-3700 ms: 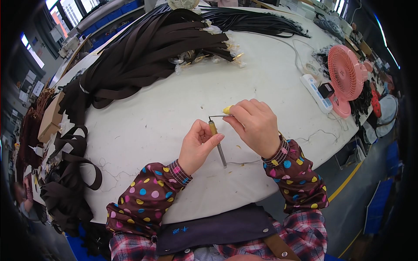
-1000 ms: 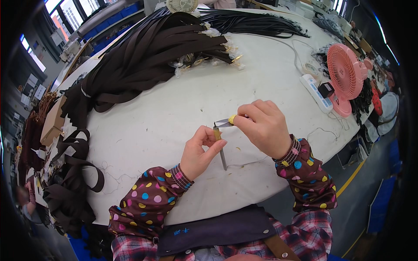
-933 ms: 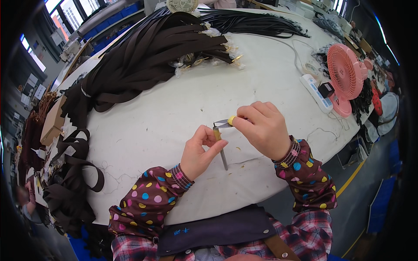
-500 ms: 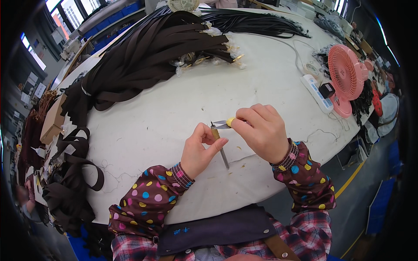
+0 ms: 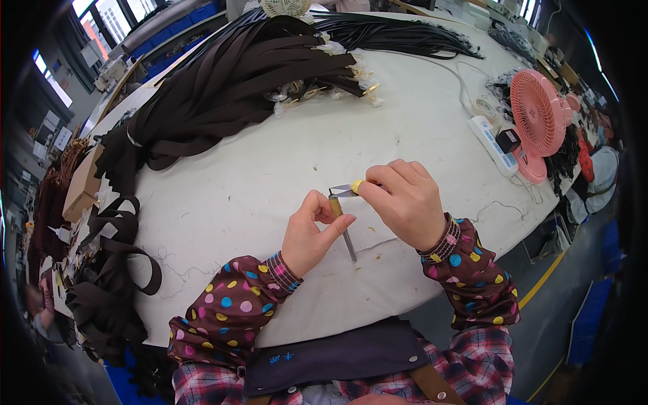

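Note:
My left hand pinches a slim pen-like rod between thumb and fingers. Its upper part is brass-coloured, its lower part grey metal, and a small dark tip sticks out on top. The rod stands tilted, its lower end close to the tabletop. In my right hand is a small pair of thread snips with yellow wrapping at the grip. The snips' blades point left and lie at the rod's dark tip; whether they touch it I cannot tell. My curled fingers hide the rest of the snips.
Dark brown straps lie bundled across the white table, with black cords behind. At the right stand a pink fan and a white power strip. More black straps hang over the left edge. Loose threads lie about.
The snips' blades have shifted slightly at the rod's tip, and the rod has moved a touch to the right. Both hands keep their hold.

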Tool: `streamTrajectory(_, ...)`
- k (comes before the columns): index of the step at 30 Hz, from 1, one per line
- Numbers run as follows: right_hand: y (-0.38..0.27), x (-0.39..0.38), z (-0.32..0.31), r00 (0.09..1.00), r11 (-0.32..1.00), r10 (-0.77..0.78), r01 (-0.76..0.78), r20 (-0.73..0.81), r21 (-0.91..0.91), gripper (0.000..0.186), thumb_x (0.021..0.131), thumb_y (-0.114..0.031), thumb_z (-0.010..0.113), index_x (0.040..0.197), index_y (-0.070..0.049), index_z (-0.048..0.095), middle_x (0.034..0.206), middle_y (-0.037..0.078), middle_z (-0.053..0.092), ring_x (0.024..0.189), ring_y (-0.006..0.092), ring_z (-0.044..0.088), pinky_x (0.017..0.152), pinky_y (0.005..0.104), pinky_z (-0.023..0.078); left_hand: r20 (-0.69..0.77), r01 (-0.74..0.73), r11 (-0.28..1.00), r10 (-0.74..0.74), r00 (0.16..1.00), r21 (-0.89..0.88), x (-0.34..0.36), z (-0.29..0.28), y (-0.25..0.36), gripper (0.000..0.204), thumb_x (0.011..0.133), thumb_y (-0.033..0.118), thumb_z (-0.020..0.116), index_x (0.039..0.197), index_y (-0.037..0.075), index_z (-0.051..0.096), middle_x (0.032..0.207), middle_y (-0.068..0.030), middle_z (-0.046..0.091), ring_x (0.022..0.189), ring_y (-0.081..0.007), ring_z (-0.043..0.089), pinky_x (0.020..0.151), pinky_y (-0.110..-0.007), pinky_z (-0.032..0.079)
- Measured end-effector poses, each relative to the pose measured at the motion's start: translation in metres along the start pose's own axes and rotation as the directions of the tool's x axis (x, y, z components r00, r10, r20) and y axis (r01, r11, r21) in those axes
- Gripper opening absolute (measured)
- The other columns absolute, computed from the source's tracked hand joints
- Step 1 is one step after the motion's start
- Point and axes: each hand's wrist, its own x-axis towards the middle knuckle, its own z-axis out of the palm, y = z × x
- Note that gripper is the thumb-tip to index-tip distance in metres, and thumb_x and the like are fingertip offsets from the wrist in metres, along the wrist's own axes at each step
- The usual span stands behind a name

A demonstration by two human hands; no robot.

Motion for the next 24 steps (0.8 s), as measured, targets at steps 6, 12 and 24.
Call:
streamTrajectory(6,0.0004,0.0009,-0.0001,1.000,1.000,-0.016,0.016,-0.013,-0.011,0.016,0.069,-0.008,0.065,0.085,-0.011,0.063,0.084,-0.001,0.057,0.075,0.0153,0.055,0.064,0.0295,0.041,-0.003,-0.003,1.000,0.003,1.000,0.005,0.0001,-0.0004,0.0012,0.034,0.085,0.018,0.076,0.087,0.003,0.045,0.080,-0.0055,0.061,0.075,-0.0122,0.062,0.073,-0.026,0.052)
streamTrajectory(12,-0.0003,0.0003,-0.0020,1.000,1.000,-0.006,0.006,-0.007,-0.007,0.016,0.069,-0.007,0.065,0.085,-0.010,0.065,0.084,-0.001,0.058,0.075,0.0157,0.056,0.064,0.0302,0.041,-0.011,0.003,1.000,-0.003,1.000,0.017,0.0007,0.0003,0.0008,0.034,0.085,0.018,0.076,0.086,0.003,0.045,0.079,-0.0056,0.061,0.074,-0.0119,0.061,0.073,-0.026,0.052)
streamTrajectory(24,-0.0003,0.0005,0.0006,1.000,1.000,-0.014,0.014,-0.003,-0.021,0.016,0.069,-0.006,0.065,0.084,-0.010,0.064,0.085,-0.001,0.058,0.076,0.0159,0.056,0.065,0.0305,0.042,-0.011,0.001,1.000,-0.001,1.000,0.003,0.0007,0.0008,-0.0003,0.036,0.084,0.019,0.077,0.086,0.003,0.045,0.078,-0.0046,0.060,0.073,-0.0119,0.060,0.072,-0.026,0.052)
